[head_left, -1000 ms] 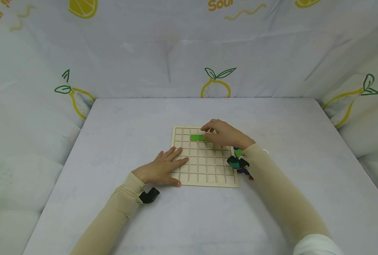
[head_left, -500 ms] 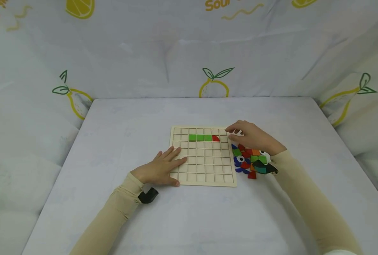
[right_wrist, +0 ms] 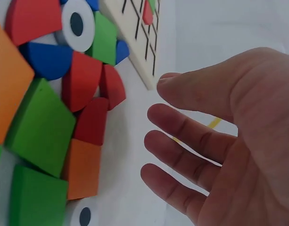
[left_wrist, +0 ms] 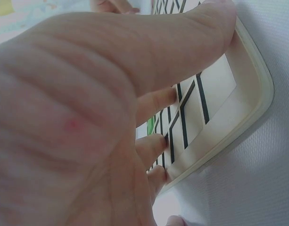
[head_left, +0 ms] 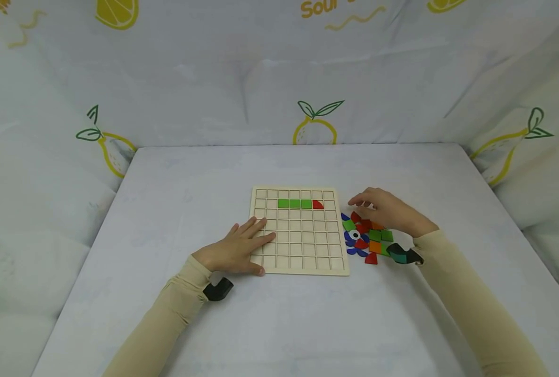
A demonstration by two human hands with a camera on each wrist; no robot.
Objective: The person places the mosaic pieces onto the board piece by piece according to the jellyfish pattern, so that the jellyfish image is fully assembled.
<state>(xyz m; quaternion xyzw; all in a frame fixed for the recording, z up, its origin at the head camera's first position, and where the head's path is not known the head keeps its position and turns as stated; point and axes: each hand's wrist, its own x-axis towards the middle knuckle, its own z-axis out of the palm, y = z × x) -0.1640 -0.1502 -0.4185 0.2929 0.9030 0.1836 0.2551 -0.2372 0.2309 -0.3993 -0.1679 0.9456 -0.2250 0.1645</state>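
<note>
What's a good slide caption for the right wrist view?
Right hand beside colorful loose blocks, part of the gridded board beyond.

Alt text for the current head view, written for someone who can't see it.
A person's left hand rests spread on the left edge of a pale grid board, while the right hand hovers by loose coloured pieces to the board's right. Three green squares and a red rounded piece sit side by side in one row.

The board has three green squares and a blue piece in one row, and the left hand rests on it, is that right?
Almost: the piece beside the green squares is red, not blue, as the head view shows. The rest stands.
</note>
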